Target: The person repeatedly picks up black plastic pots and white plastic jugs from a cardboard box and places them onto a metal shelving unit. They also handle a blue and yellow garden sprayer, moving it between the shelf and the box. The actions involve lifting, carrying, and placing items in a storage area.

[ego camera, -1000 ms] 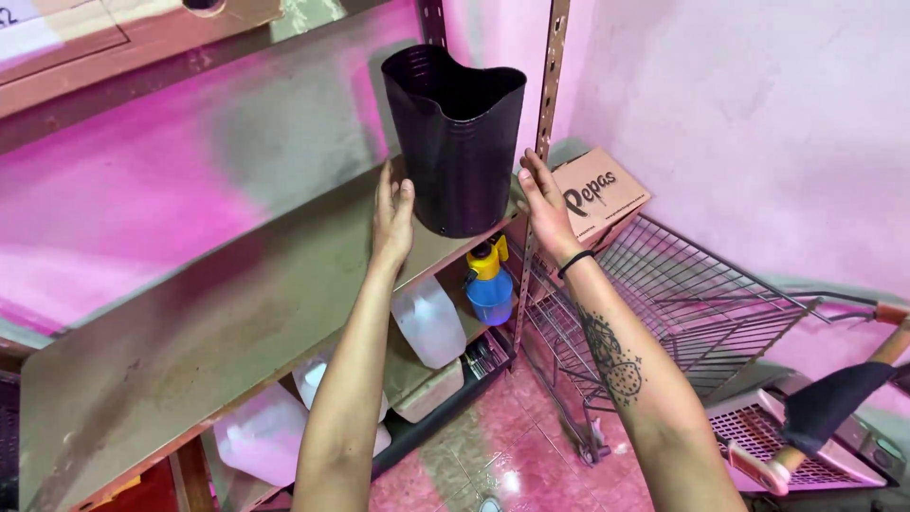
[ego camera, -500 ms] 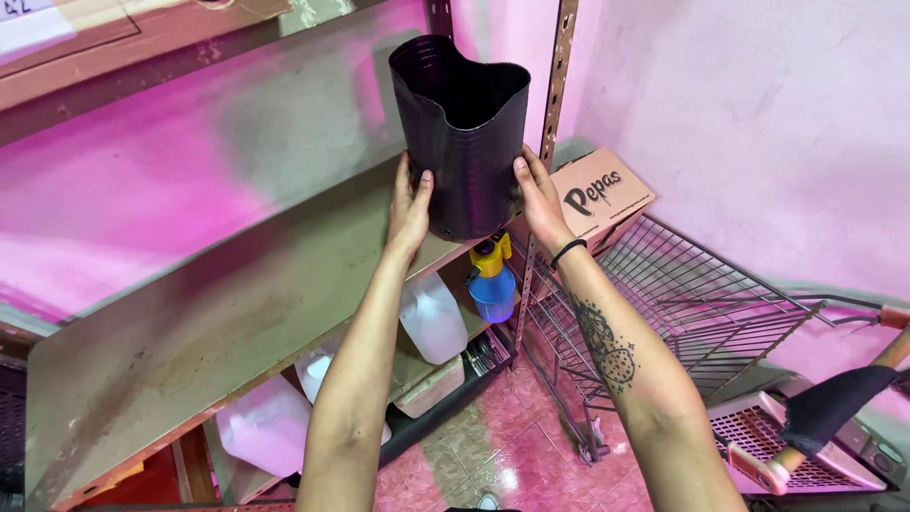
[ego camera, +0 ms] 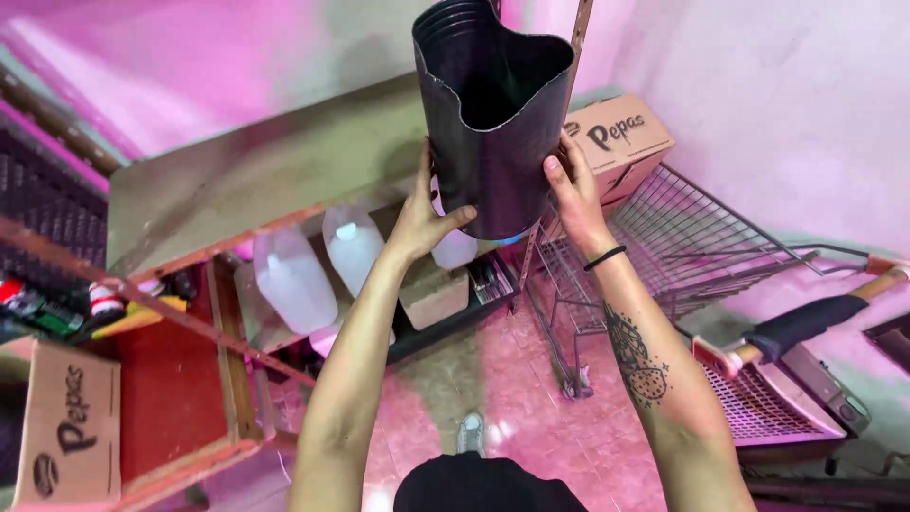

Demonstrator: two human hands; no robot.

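A tall stack of black flexible plastic pots (ego camera: pixel 493 104) is held up in the air between both hands, its open wavy mouth facing me. My left hand (ego camera: pixel 424 209) grips the stack's lower left side with the thumb across the front. My right hand (ego camera: pixel 571 185), with a black band at the wrist, presses on the lower right side. The stack is off the metal shelf (ego camera: pixel 256 180) and hangs in front of its right end.
Translucent plastic jugs (ego camera: pixel 318 265) stand on the lower shelf. A cardboard box (ego camera: pixel 621 142) rests on a wire cart (ego camera: pixel 682 246) at right. Another cardboard box (ego camera: pixel 62 427) sits at lower left. A broom (ego camera: pixel 806 322) lies at right. My shoe (ego camera: pixel 469 431) stands on the pink tiled floor.
Both hands have lifted the stack of pots off the shelf and toward me. The view has tilted down, showing the lower shelf and floor.
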